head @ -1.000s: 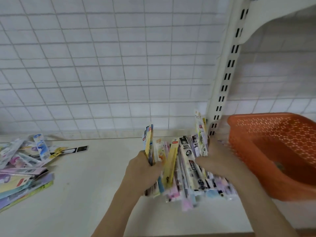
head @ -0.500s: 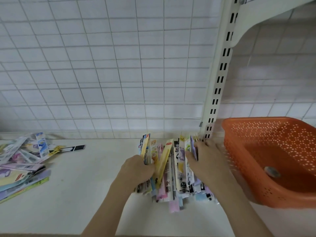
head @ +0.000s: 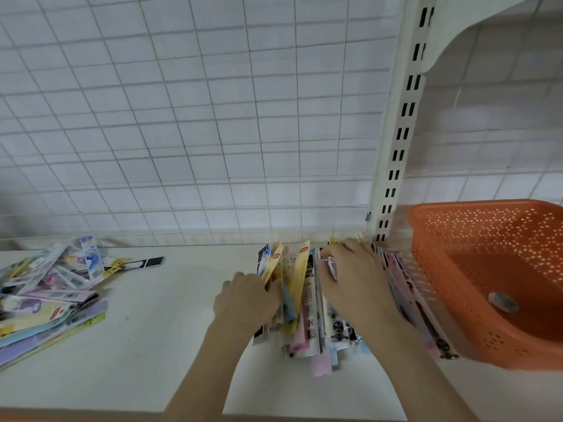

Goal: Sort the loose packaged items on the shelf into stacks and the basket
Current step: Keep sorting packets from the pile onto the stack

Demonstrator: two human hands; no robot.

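Now both hands clamp the upright bundle of packets (head: 304,300) on the shelf (head: 170,324): the left hand (head: 246,300) pinches its left side, the right hand (head: 353,284) presses flat from the right. Since 1 second ago the fanned packets have closed up and dropped lower, toward the orange basket (head: 457,300), which holds 1 small item. A loose pile (head: 51,296) waits far left.

The right hand (head: 350,278) is hiding part of the packets (head: 304,315); the basket (head: 457,300) is running off frame
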